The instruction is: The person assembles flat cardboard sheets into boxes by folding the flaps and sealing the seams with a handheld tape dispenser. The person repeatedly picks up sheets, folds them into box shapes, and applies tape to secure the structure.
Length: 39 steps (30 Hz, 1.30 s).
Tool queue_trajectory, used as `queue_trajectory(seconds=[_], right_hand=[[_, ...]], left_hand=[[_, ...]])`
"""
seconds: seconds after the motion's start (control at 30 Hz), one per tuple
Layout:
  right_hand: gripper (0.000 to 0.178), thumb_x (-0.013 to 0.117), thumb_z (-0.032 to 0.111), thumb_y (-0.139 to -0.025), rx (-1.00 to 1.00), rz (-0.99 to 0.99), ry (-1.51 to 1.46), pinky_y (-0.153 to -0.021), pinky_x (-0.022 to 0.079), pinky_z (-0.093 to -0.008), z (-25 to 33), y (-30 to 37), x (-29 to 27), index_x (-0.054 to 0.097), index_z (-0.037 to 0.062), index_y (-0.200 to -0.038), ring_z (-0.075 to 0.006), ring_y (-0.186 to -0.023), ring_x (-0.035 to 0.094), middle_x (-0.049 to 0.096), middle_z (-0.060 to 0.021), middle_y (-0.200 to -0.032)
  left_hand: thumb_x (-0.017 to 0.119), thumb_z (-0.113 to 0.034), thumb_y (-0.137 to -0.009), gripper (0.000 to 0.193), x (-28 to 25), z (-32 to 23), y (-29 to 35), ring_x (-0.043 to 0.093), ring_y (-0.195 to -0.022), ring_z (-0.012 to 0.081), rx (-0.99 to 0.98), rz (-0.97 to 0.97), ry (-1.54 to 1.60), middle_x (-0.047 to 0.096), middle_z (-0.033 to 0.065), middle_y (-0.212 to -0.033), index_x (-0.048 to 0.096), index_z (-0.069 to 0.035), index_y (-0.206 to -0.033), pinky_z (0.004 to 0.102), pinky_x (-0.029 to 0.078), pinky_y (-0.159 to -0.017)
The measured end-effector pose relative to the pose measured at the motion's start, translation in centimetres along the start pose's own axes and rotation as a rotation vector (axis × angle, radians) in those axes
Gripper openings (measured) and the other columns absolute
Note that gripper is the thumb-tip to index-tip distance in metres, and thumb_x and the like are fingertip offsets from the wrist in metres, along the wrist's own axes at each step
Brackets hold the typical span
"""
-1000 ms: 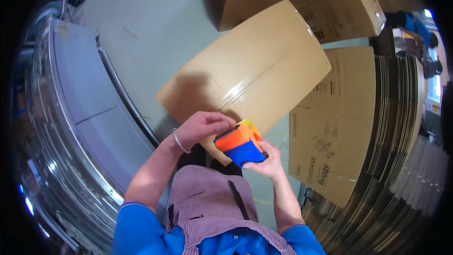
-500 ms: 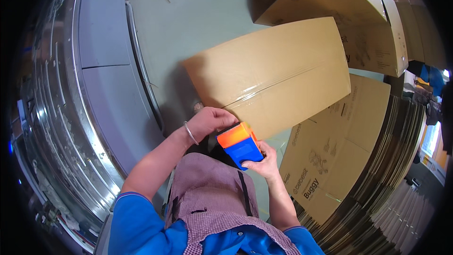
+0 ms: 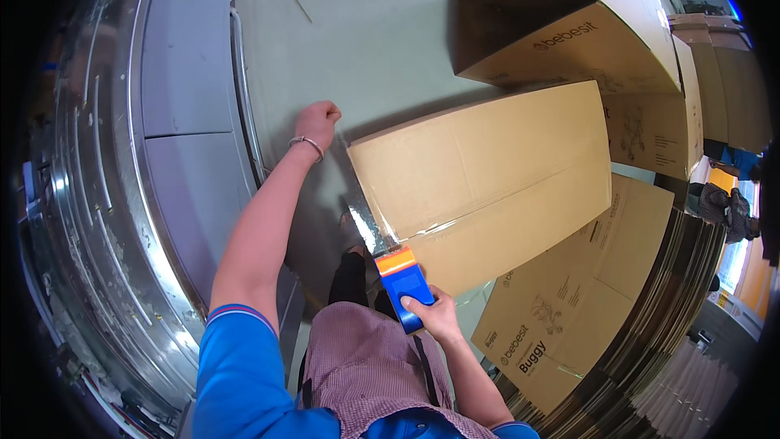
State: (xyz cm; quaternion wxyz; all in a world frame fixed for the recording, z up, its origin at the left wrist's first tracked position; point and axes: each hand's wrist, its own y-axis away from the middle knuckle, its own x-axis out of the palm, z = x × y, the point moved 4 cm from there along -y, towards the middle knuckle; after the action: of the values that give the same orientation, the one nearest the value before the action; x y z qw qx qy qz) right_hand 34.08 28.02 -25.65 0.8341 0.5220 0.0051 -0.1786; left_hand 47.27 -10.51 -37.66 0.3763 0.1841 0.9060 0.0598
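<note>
A closed brown cardboard box (image 3: 504, 171) lies in front of me, with a strip of clear tape running along the seam of its top. My right hand (image 3: 437, 315) grips a blue and orange tape dispenser (image 3: 405, 286) at the box's near left corner. From its orange head, shiny clear tape (image 3: 369, 226) stretches away along the left edge of the box. My left hand (image 3: 318, 125) is closed at the far end of this tape, beyond the box's far left corner. The pinched tape end itself is hard to make out.
An open-topped large carton (image 3: 561, 41) stands behind the box. On the right, flattened cartons (image 3: 569, 293) lean in a thick stack. A grey cabinet (image 3: 191, 57) with a metal rail runs along the left, beside a worn metal surface (image 3: 106, 195).
My left hand has moved away from the dispenser, forward and left, drawing out a length of clear tape. The dispenser now sits slightly lower in view, still in my right hand.
</note>
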Motion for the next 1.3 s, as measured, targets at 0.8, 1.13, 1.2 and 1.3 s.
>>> queue_trajectory(seconds=[0.8,1.13,1.2,1.3], right_hand=[[0.060,0.077,0.047,-0.069,-0.015,-0.085,0.229,-0.078,0.054,-0.0366,-5.0,-0.4,0.4,0.066,-0.0031,-0.099,-0.0272,-0.084,0.069,0.070,-0.0186,-0.091],[0.053,0.079,0.036,-0.068,0.219,-0.151,0.264,-0.077,0.054,-0.0342,-24.0,10.7,-7.2,0.067,-0.0022,-0.103,-0.0213,-0.082,0.069,0.071,-0.0150,-0.091],[0.055,0.078,0.040,-0.069,0.186,-0.207,0.337,-0.078,0.054,-0.0359,-25.0,9.8,-7.2,0.068,-0.0018,-0.103,-0.0242,-0.084,0.069,0.071,-0.0172,-0.092],[0.061,0.074,0.050,-0.069,0.189,-0.204,0.497,-0.080,0.053,-0.0390,-25.6,5.6,-6.5,0.069,-0.0010,-0.101,-0.0300,-0.088,0.069,0.070,-0.0212,-0.094]], left_hand=[[0.055,-0.050,-0.086,0.081,8.4,-4.1,16.6,0.005,-0.148,0.0221,0.585,0.500,-0.639,0.015,0.0035,-0.159,0.021,-0.014,-0.151,0.0474,0.000,-0.118],[0.079,-0.061,-0.056,0.125,8.7,-4.0,16.9,0.003,-0.148,0.0241,0.630,0.482,-0.697,0.009,0.0044,-0.159,0.012,-0.017,-0.152,0.0492,0.000,-0.119],[0.080,-0.061,-0.055,0.125,8.7,-4.2,16.9,0.002,-0.148,0.0234,0.625,0.473,-0.701,0.009,0.0036,-0.159,0.014,-0.017,-0.152,0.0490,0.000,-0.119],[0.081,-0.057,-0.054,0.126,8.7,-4.5,17.4,0.003,-0.147,0.0243,0.613,0.466,-0.689,0.010,0.0041,-0.159,0.014,-0.017,-0.152,0.0489,0.003,-0.119]])
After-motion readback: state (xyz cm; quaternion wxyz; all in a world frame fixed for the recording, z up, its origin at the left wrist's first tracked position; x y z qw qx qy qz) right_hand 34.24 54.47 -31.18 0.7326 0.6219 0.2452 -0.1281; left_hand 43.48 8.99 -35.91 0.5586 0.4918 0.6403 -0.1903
